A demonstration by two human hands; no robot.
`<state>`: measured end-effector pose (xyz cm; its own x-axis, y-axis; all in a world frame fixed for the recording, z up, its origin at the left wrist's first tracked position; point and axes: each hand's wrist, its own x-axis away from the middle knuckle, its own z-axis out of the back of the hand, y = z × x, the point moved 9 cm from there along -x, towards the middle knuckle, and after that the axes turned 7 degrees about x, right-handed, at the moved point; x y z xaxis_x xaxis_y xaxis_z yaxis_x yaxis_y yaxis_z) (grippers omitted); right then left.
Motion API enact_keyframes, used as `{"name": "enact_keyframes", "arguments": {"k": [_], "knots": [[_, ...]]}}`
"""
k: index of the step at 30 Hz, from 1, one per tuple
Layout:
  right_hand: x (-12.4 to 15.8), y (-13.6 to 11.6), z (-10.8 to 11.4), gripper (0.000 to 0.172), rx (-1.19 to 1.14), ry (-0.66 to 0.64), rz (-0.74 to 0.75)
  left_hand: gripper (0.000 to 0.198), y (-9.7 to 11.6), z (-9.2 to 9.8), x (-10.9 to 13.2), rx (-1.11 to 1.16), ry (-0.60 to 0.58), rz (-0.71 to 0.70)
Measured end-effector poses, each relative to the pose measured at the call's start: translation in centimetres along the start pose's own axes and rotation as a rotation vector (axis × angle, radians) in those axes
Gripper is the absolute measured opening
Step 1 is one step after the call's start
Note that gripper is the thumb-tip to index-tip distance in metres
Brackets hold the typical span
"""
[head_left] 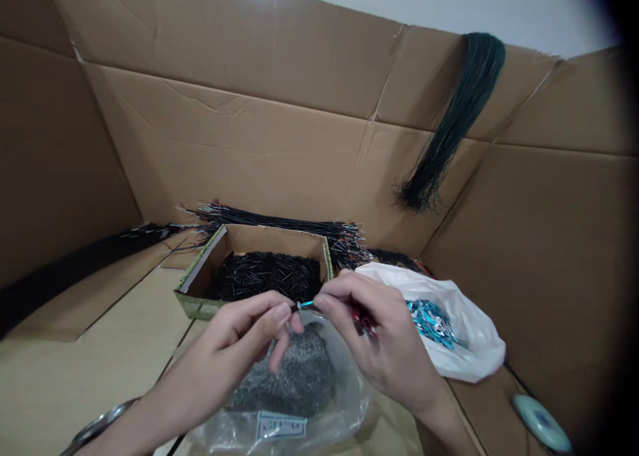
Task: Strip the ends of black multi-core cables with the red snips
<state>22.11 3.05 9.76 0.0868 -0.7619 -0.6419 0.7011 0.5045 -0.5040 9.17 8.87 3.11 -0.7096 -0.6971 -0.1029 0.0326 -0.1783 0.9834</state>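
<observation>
My left hand [254, 329] pinches a short black piece [294, 308], tube-like or a cable end, between thumb and forefinger. A thin bright blue strip [306, 303] runs from it to the fingertips of my right hand [379, 329], which are closed on its other end. Something dark red and shiny [364, 321] sits within the curled fingers of my right hand, too hidden to name. Below both hands lies a clear plastic bag [294, 369] of tiny pieces. Just behind them stands a cardboard box [204, 306] holding many short black tubes [269, 275].
To the right, a white plastic bag [479, 343] holds blue strips [432, 323]. Behind the box lies a bundle of black cables [279, 221]; more black cables [74, 263] extend left. Dark threads [464, 103] hang over the cardboard wall [224, 130]. A pale green oval object [542, 421] is at lower right.
</observation>
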Motion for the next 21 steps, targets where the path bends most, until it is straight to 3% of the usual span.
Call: {"name": "enact_keyframes", "arguments": {"k": [5, 9, 13, 17, 21], "knots": [[0.8, 1.6, -0.1, 0.009, 0.138, -0.179, -0.129, 0.035, 1.1, 0.4, 0.0, -0.294, 0.054, -0.065], [2.0, 2.3, 1.8, 0.034, 0.267, -0.212, -0.182, 0.033, 1.6, -0.2, 0.3, -0.469, 0.024, -0.112], [2.9, 1.7, 2.2, 0.057, 0.369, -0.287, -0.112, 0.038, 1.2, -0.4, 0.2, -0.54, 0.011, -0.099], [3.2, 1.7, 1.6, 0.037, 0.41, -0.347, -0.156, 0.032, 1.4, -0.4, 0.1, -0.542, 0.023, -0.099], [2.9, 1.0, 1.3, 0.024, 0.421, -0.309, -0.114, 0.034, 1.4, -0.4, 0.1, -0.549, 0.005, -0.102]]}}
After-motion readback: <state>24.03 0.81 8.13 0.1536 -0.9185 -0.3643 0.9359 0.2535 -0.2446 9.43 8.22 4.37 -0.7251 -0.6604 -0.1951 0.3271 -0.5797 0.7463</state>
